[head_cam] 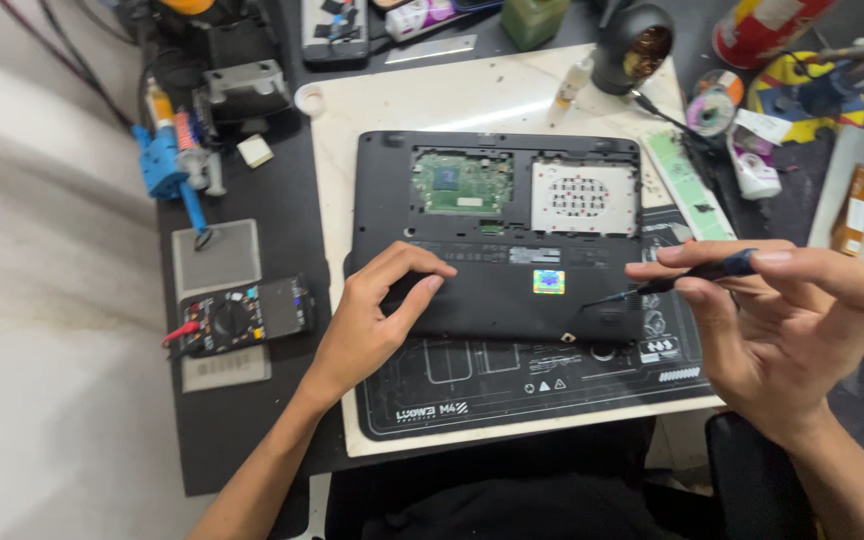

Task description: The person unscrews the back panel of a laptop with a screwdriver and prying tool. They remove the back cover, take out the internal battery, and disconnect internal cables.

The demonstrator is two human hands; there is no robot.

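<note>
While left hand (377, 310) steadies matte laptop (497, 235), right hand (777, 320) pinches screwdriver (687, 275)

The laptop (497, 240) is black, with a green board (465, 182) and a silvery perforated plate (584, 195) in its open bays and a small iridescent blue-green sticker (549, 282). The mat (512, 385) is black with white line markings. The screwdriver (692, 273) is black with a blue cap. The meter (242, 316) is black with a red lead.

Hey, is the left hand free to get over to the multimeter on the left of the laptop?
Probably yes: the left hand rests empty on the laptop, and the mat between it and the multimeter looks bare.
</note>
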